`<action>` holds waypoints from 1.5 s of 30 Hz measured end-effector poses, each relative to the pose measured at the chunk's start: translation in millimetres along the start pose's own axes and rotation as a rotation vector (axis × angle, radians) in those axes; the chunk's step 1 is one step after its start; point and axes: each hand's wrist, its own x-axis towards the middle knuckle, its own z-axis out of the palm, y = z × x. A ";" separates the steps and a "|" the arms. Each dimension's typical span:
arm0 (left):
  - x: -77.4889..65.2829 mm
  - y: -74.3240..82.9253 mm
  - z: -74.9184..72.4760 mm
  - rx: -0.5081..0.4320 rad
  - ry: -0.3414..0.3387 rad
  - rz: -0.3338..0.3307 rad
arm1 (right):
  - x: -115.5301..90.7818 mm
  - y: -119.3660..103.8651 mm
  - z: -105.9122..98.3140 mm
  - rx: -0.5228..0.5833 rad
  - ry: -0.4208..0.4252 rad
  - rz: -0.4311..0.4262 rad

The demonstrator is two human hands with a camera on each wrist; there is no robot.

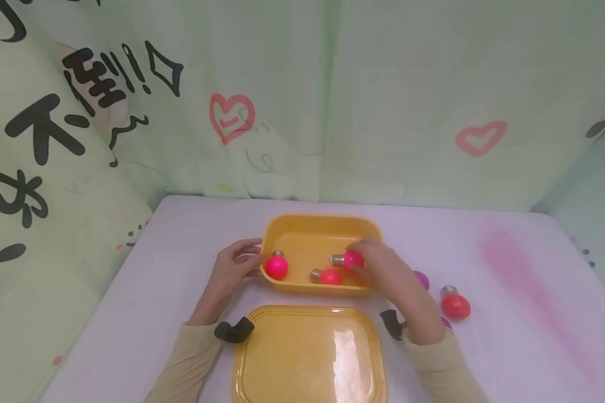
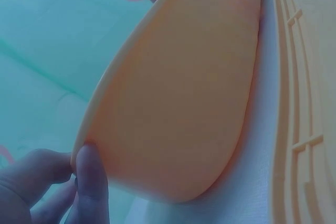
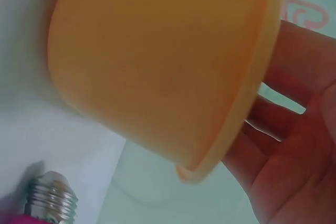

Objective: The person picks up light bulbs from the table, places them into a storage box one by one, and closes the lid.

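In the head view, the right hand point(image 1: 385, 271) grips a round pinkish-red bulb with silver screw base point(image 1: 347, 260) within the rectangular yellow plastic tub point(image 1: 307, 240), at its right end; the left hand point(image 1: 236, 266) pinches the tub's left rim. Probably light, slick and fragile, the bulb suits gentle fingers around its globe.

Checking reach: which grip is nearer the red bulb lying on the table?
Right: the right grip is left of the red bulb, at the right end of the yellow container; the left grip is farther, at its left end.
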 end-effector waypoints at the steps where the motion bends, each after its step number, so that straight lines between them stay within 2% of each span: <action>1: 0.1 0.1 -0.1 0.000 -0.001 0.003 | 0.9 -0.3 0.6 -0.004 -0.002 0.000; 10: 0.8 -0.5 -0.2 -0.004 -0.004 0.005 | 8.0 2.1 7.9 -0.028 -0.004 -0.021; 20: 0.4 -0.7 -0.4 0.001 0.000 0.003 | 12.0 3.4 12.5 -0.056 0.016 -0.087; 32: 1.4 -2.4 -0.4 0.004 -0.001 0.005 | 11.5 0.7 8.5 -0.070 -0.030 -0.011; 38: 1.6 -1.9 -0.5 -0.002 -0.008 0.015 | 5.9 0.5 2.0 -0.073 -0.027 0.012; 45: 1.0 -1.1 -1.3 -0.029 -0.012 0.019 | -6.5 2.3 -7.3 -0.068 0.010 0.000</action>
